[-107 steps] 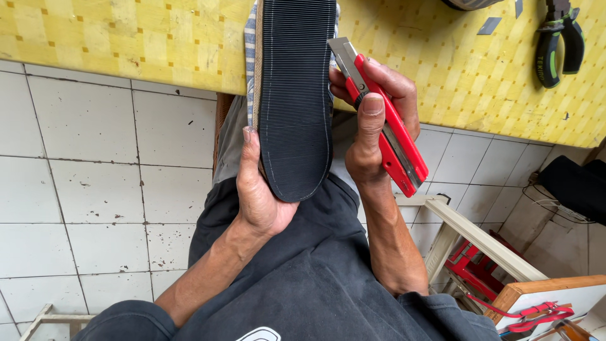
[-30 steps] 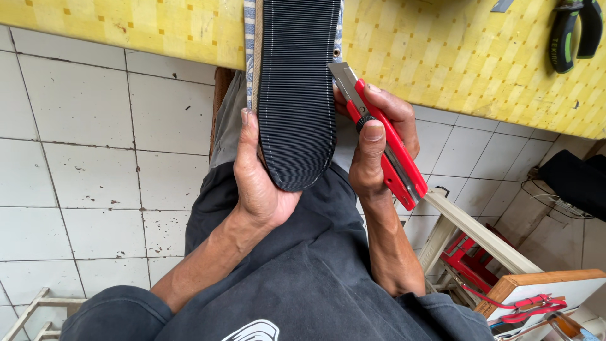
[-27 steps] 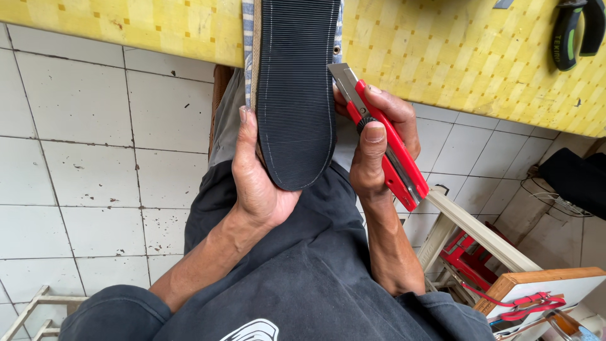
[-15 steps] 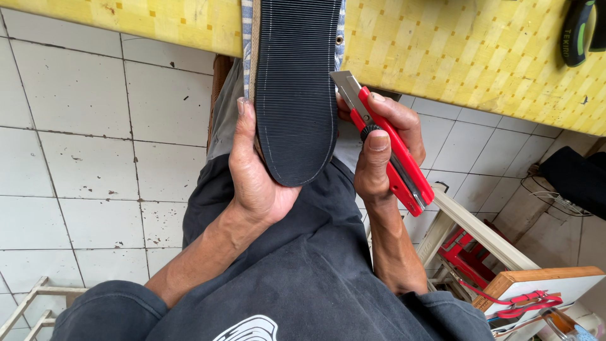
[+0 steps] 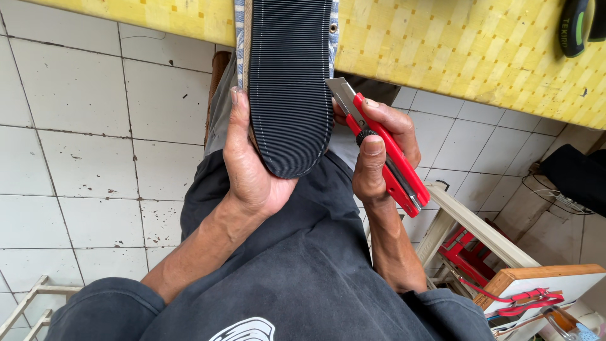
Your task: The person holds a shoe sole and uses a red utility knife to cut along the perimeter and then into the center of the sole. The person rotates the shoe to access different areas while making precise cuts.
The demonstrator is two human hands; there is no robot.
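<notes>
A: What does the left hand [image 5: 252, 170] have?

B: The shoe [image 5: 289, 82], sole up. The heel sits in the palm and the fingers [image 5: 237, 120] are wrapped along the shoe's left edge, gripping it. The toe end runs up over the near edge of the counter [image 5: 454, 57], which has a yellow checked cover.

A: And the right hand [image 5: 379, 151]?

B: Its fingers are clenched around a red knife [image 5: 385, 155], thumb laid on top of the handle. The metal tip points up and left and sits just at the right edge of the sole, close to where the ribbed black rubber meets the pale striped upper. Whether the blade itself touches the rubber cannot be told.

A: Where is the shoe relative to the person?

B: Over the lap, above the dark shirt, between both hands and partly against the counter's near edge.

A: Anything else around?

B: A green-and-black tool [image 5: 577, 28] lies at the counter's far right corner of the view. The floor [image 5: 82, 158] is white tile with grey marks. At lower right stands a pale wooden frame [image 5: 473, 221] with red parts under it, and a board [image 5: 543, 284] with a red strap across it.
</notes>
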